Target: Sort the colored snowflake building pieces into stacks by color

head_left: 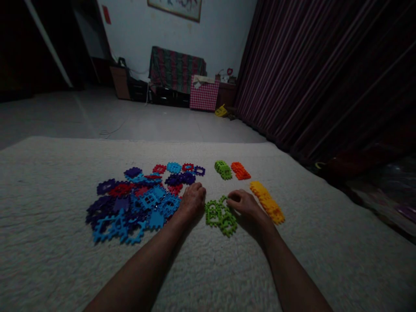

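Note:
Both my hands rest on a pale carpet among plastic interlocking tiles. My left hand lies knuckles up, fingers curled, at the right edge of a heap of blue, purple and red tiles; what it grips, if anything, is hidden. My right hand is closed in a pinch on the upper right edge of a loose cluster of green tiles lying between the two hands. A row of yellow tiles lies just right of my right hand.
A small green stack and an orange stack sit further out. A dark striped curtain runs along the right. Beyond the carpet are bare floor, a checked pink box and low furniture against the far wall.

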`<action>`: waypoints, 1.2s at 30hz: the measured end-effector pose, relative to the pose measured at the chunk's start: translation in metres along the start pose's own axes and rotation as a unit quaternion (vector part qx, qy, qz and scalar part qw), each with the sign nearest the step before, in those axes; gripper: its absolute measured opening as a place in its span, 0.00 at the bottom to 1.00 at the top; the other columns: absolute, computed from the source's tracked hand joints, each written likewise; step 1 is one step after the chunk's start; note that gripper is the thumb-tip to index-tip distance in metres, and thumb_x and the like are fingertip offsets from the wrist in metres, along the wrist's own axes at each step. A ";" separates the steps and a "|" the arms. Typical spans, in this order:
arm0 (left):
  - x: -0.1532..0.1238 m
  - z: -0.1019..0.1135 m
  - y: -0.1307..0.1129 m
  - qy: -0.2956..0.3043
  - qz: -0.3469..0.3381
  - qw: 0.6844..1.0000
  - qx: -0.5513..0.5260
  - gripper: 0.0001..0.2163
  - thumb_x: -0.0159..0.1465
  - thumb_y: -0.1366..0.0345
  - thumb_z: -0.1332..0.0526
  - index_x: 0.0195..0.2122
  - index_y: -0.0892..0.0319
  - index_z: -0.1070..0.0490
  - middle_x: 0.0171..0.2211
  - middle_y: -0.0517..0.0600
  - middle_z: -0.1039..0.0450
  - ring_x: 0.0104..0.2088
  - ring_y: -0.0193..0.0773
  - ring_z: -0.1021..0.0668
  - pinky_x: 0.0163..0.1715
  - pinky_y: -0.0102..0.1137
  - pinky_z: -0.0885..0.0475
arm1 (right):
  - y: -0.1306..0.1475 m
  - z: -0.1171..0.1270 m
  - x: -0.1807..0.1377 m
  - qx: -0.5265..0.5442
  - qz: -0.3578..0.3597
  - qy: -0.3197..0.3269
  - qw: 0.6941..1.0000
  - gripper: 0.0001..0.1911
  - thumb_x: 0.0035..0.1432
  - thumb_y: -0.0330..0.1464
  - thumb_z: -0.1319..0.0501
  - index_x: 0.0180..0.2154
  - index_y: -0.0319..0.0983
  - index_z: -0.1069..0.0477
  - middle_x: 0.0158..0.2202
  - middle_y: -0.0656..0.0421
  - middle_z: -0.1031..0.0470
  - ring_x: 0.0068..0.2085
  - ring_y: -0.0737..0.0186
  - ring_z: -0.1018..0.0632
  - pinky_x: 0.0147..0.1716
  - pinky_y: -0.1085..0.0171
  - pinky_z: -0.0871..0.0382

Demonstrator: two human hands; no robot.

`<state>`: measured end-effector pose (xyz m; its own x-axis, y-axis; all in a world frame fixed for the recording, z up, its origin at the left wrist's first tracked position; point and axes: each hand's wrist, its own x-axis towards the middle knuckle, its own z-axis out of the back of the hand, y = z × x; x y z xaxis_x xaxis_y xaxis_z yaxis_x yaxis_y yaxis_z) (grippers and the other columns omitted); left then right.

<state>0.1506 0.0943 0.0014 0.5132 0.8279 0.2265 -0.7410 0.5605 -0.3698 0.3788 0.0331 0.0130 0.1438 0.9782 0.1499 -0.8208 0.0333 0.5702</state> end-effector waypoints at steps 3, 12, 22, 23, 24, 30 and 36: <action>0.000 0.002 0.000 -0.001 0.000 1.000 0.001 0.13 0.71 0.68 0.50 0.39 0.58 0.24 0.45 0.56 0.26 0.48 0.43 0.27 0.51 0.36 0.34 | 0.009 -0.006 -0.005 -0.052 0.010 -0.022 0.998 0.06 0.51 0.32 0.38 0.29 0.40 0.22 0.32 0.56 0.22 0.35 0.59 0.23 0.38 0.63 0.32; 0.000 -0.003 0.003 -0.006 0.001 1.000 -0.009 0.12 0.70 0.69 0.48 0.39 0.57 0.25 0.46 0.55 0.27 0.48 0.43 0.28 0.51 0.36 0.34 | -0.004 -0.015 0.017 -0.060 -0.079 -0.151 0.984 0.15 0.54 0.39 0.38 0.39 0.36 0.22 0.35 0.51 0.21 0.38 0.55 0.23 0.41 0.60 0.31; -0.001 -0.004 0.002 -0.010 -0.002 1.000 -0.010 0.13 0.71 0.69 0.50 0.40 0.57 0.25 0.46 0.55 0.27 0.50 0.43 0.28 0.50 0.36 0.34 | 0.013 -0.015 0.003 -0.101 -0.027 -0.078 0.992 0.25 0.53 0.38 0.36 0.52 0.37 0.26 0.48 0.47 0.25 0.50 0.49 0.25 0.51 0.55 0.31; -0.001 -0.003 0.001 -0.015 0.000 1.000 -0.008 0.13 0.72 0.69 0.50 0.39 0.57 0.26 0.45 0.55 0.27 0.49 0.43 0.27 0.50 0.36 0.34 | 0.013 -0.015 0.002 -0.097 -0.015 -0.075 0.992 0.23 0.53 0.37 0.37 0.52 0.37 0.26 0.47 0.49 0.25 0.49 0.50 0.25 0.51 0.56 0.31; -0.002 -0.002 0.000 -0.018 0.000 1.000 -0.005 0.13 0.72 0.69 0.50 0.39 0.57 0.26 0.45 0.55 0.27 0.48 0.43 0.27 0.49 0.36 0.34 | 0.012 -0.015 0.002 -0.094 -0.005 -0.073 0.993 0.22 0.53 0.36 0.37 0.51 0.38 0.25 0.46 0.50 0.25 0.48 0.52 0.25 0.51 0.57 0.31; -0.001 -0.003 0.001 -0.009 -0.004 1.000 -0.003 0.12 0.71 0.69 0.50 0.38 0.57 0.26 0.45 0.54 0.28 0.48 0.42 0.27 0.49 0.35 0.34 | 0.005 -0.015 0.009 -0.082 0.007 -0.086 0.993 0.22 0.51 0.36 0.36 0.49 0.40 0.25 0.45 0.52 0.23 0.46 0.53 0.24 0.49 0.57 0.29; -0.001 -0.002 0.000 -0.015 -0.002 1.000 -0.004 0.13 0.72 0.68 0.50 0.37 0.57 0.26 0.45 0.55 0.27 0.48 0.43 0.27 0.50 0.36 0.34 | -0.002 -0.022 0.053 0.006 -0.011 -0.213 0.977 0.28 0.50 0.37 0.37 0.55 0.38 0.29 0.49 0.48 0.24 0.49 0.50 0.23 0.51 0.52 0.28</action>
<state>0.1509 0.0933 -0.0008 0.5021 0.8263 0.2552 -0.7357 0.5633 -0.3760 0.3756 0.0898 0.0019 0.3801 0.8027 0.4596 -0.8094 0.0482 0.5852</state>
